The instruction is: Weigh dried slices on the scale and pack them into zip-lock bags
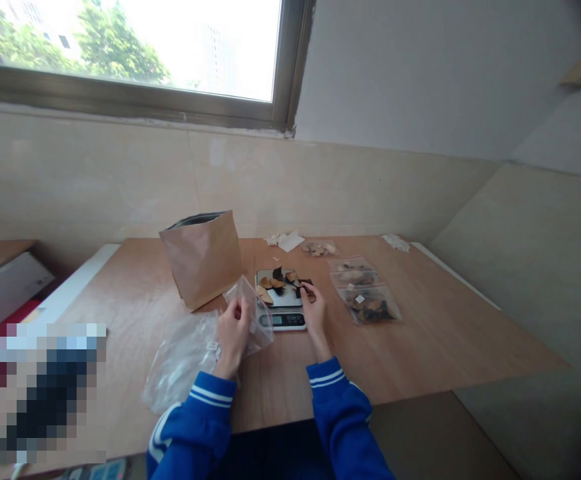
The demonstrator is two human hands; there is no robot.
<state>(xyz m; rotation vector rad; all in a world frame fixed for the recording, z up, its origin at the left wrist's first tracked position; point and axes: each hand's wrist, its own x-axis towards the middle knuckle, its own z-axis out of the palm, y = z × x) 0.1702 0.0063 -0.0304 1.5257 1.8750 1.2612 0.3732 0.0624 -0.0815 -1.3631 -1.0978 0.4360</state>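
Observation:
My left hand (pixel 234 328) is closed, pinching the edge of a small clear plastic bag (pixel 259 327) that hangs in front of the scale's left side. On the kitchen scale (pixel 289 301) lie several dried brown and black curled pieces (pixel 274 283), which look like peel or dried fungus. My right hand (pixel 314 307) is at the plate's right edge, its fingers closed on a dark dried piece (pixel 304 288). The scale's display is lit, but its figures are too small to read. Behind my left forearm a larger clear plastic bag (pixel 183 360) lies on the table.
A brown paper bag (pixel 203 260) stands open at the back left. To the right lie filled clear bags (pixel 365 303) of dried pieces, with another bag (pixel 320 249) behind. Scraps and white paper (pixel 291 241) lie near the wall. A blurred-out object (pixel 50 393) is at left.

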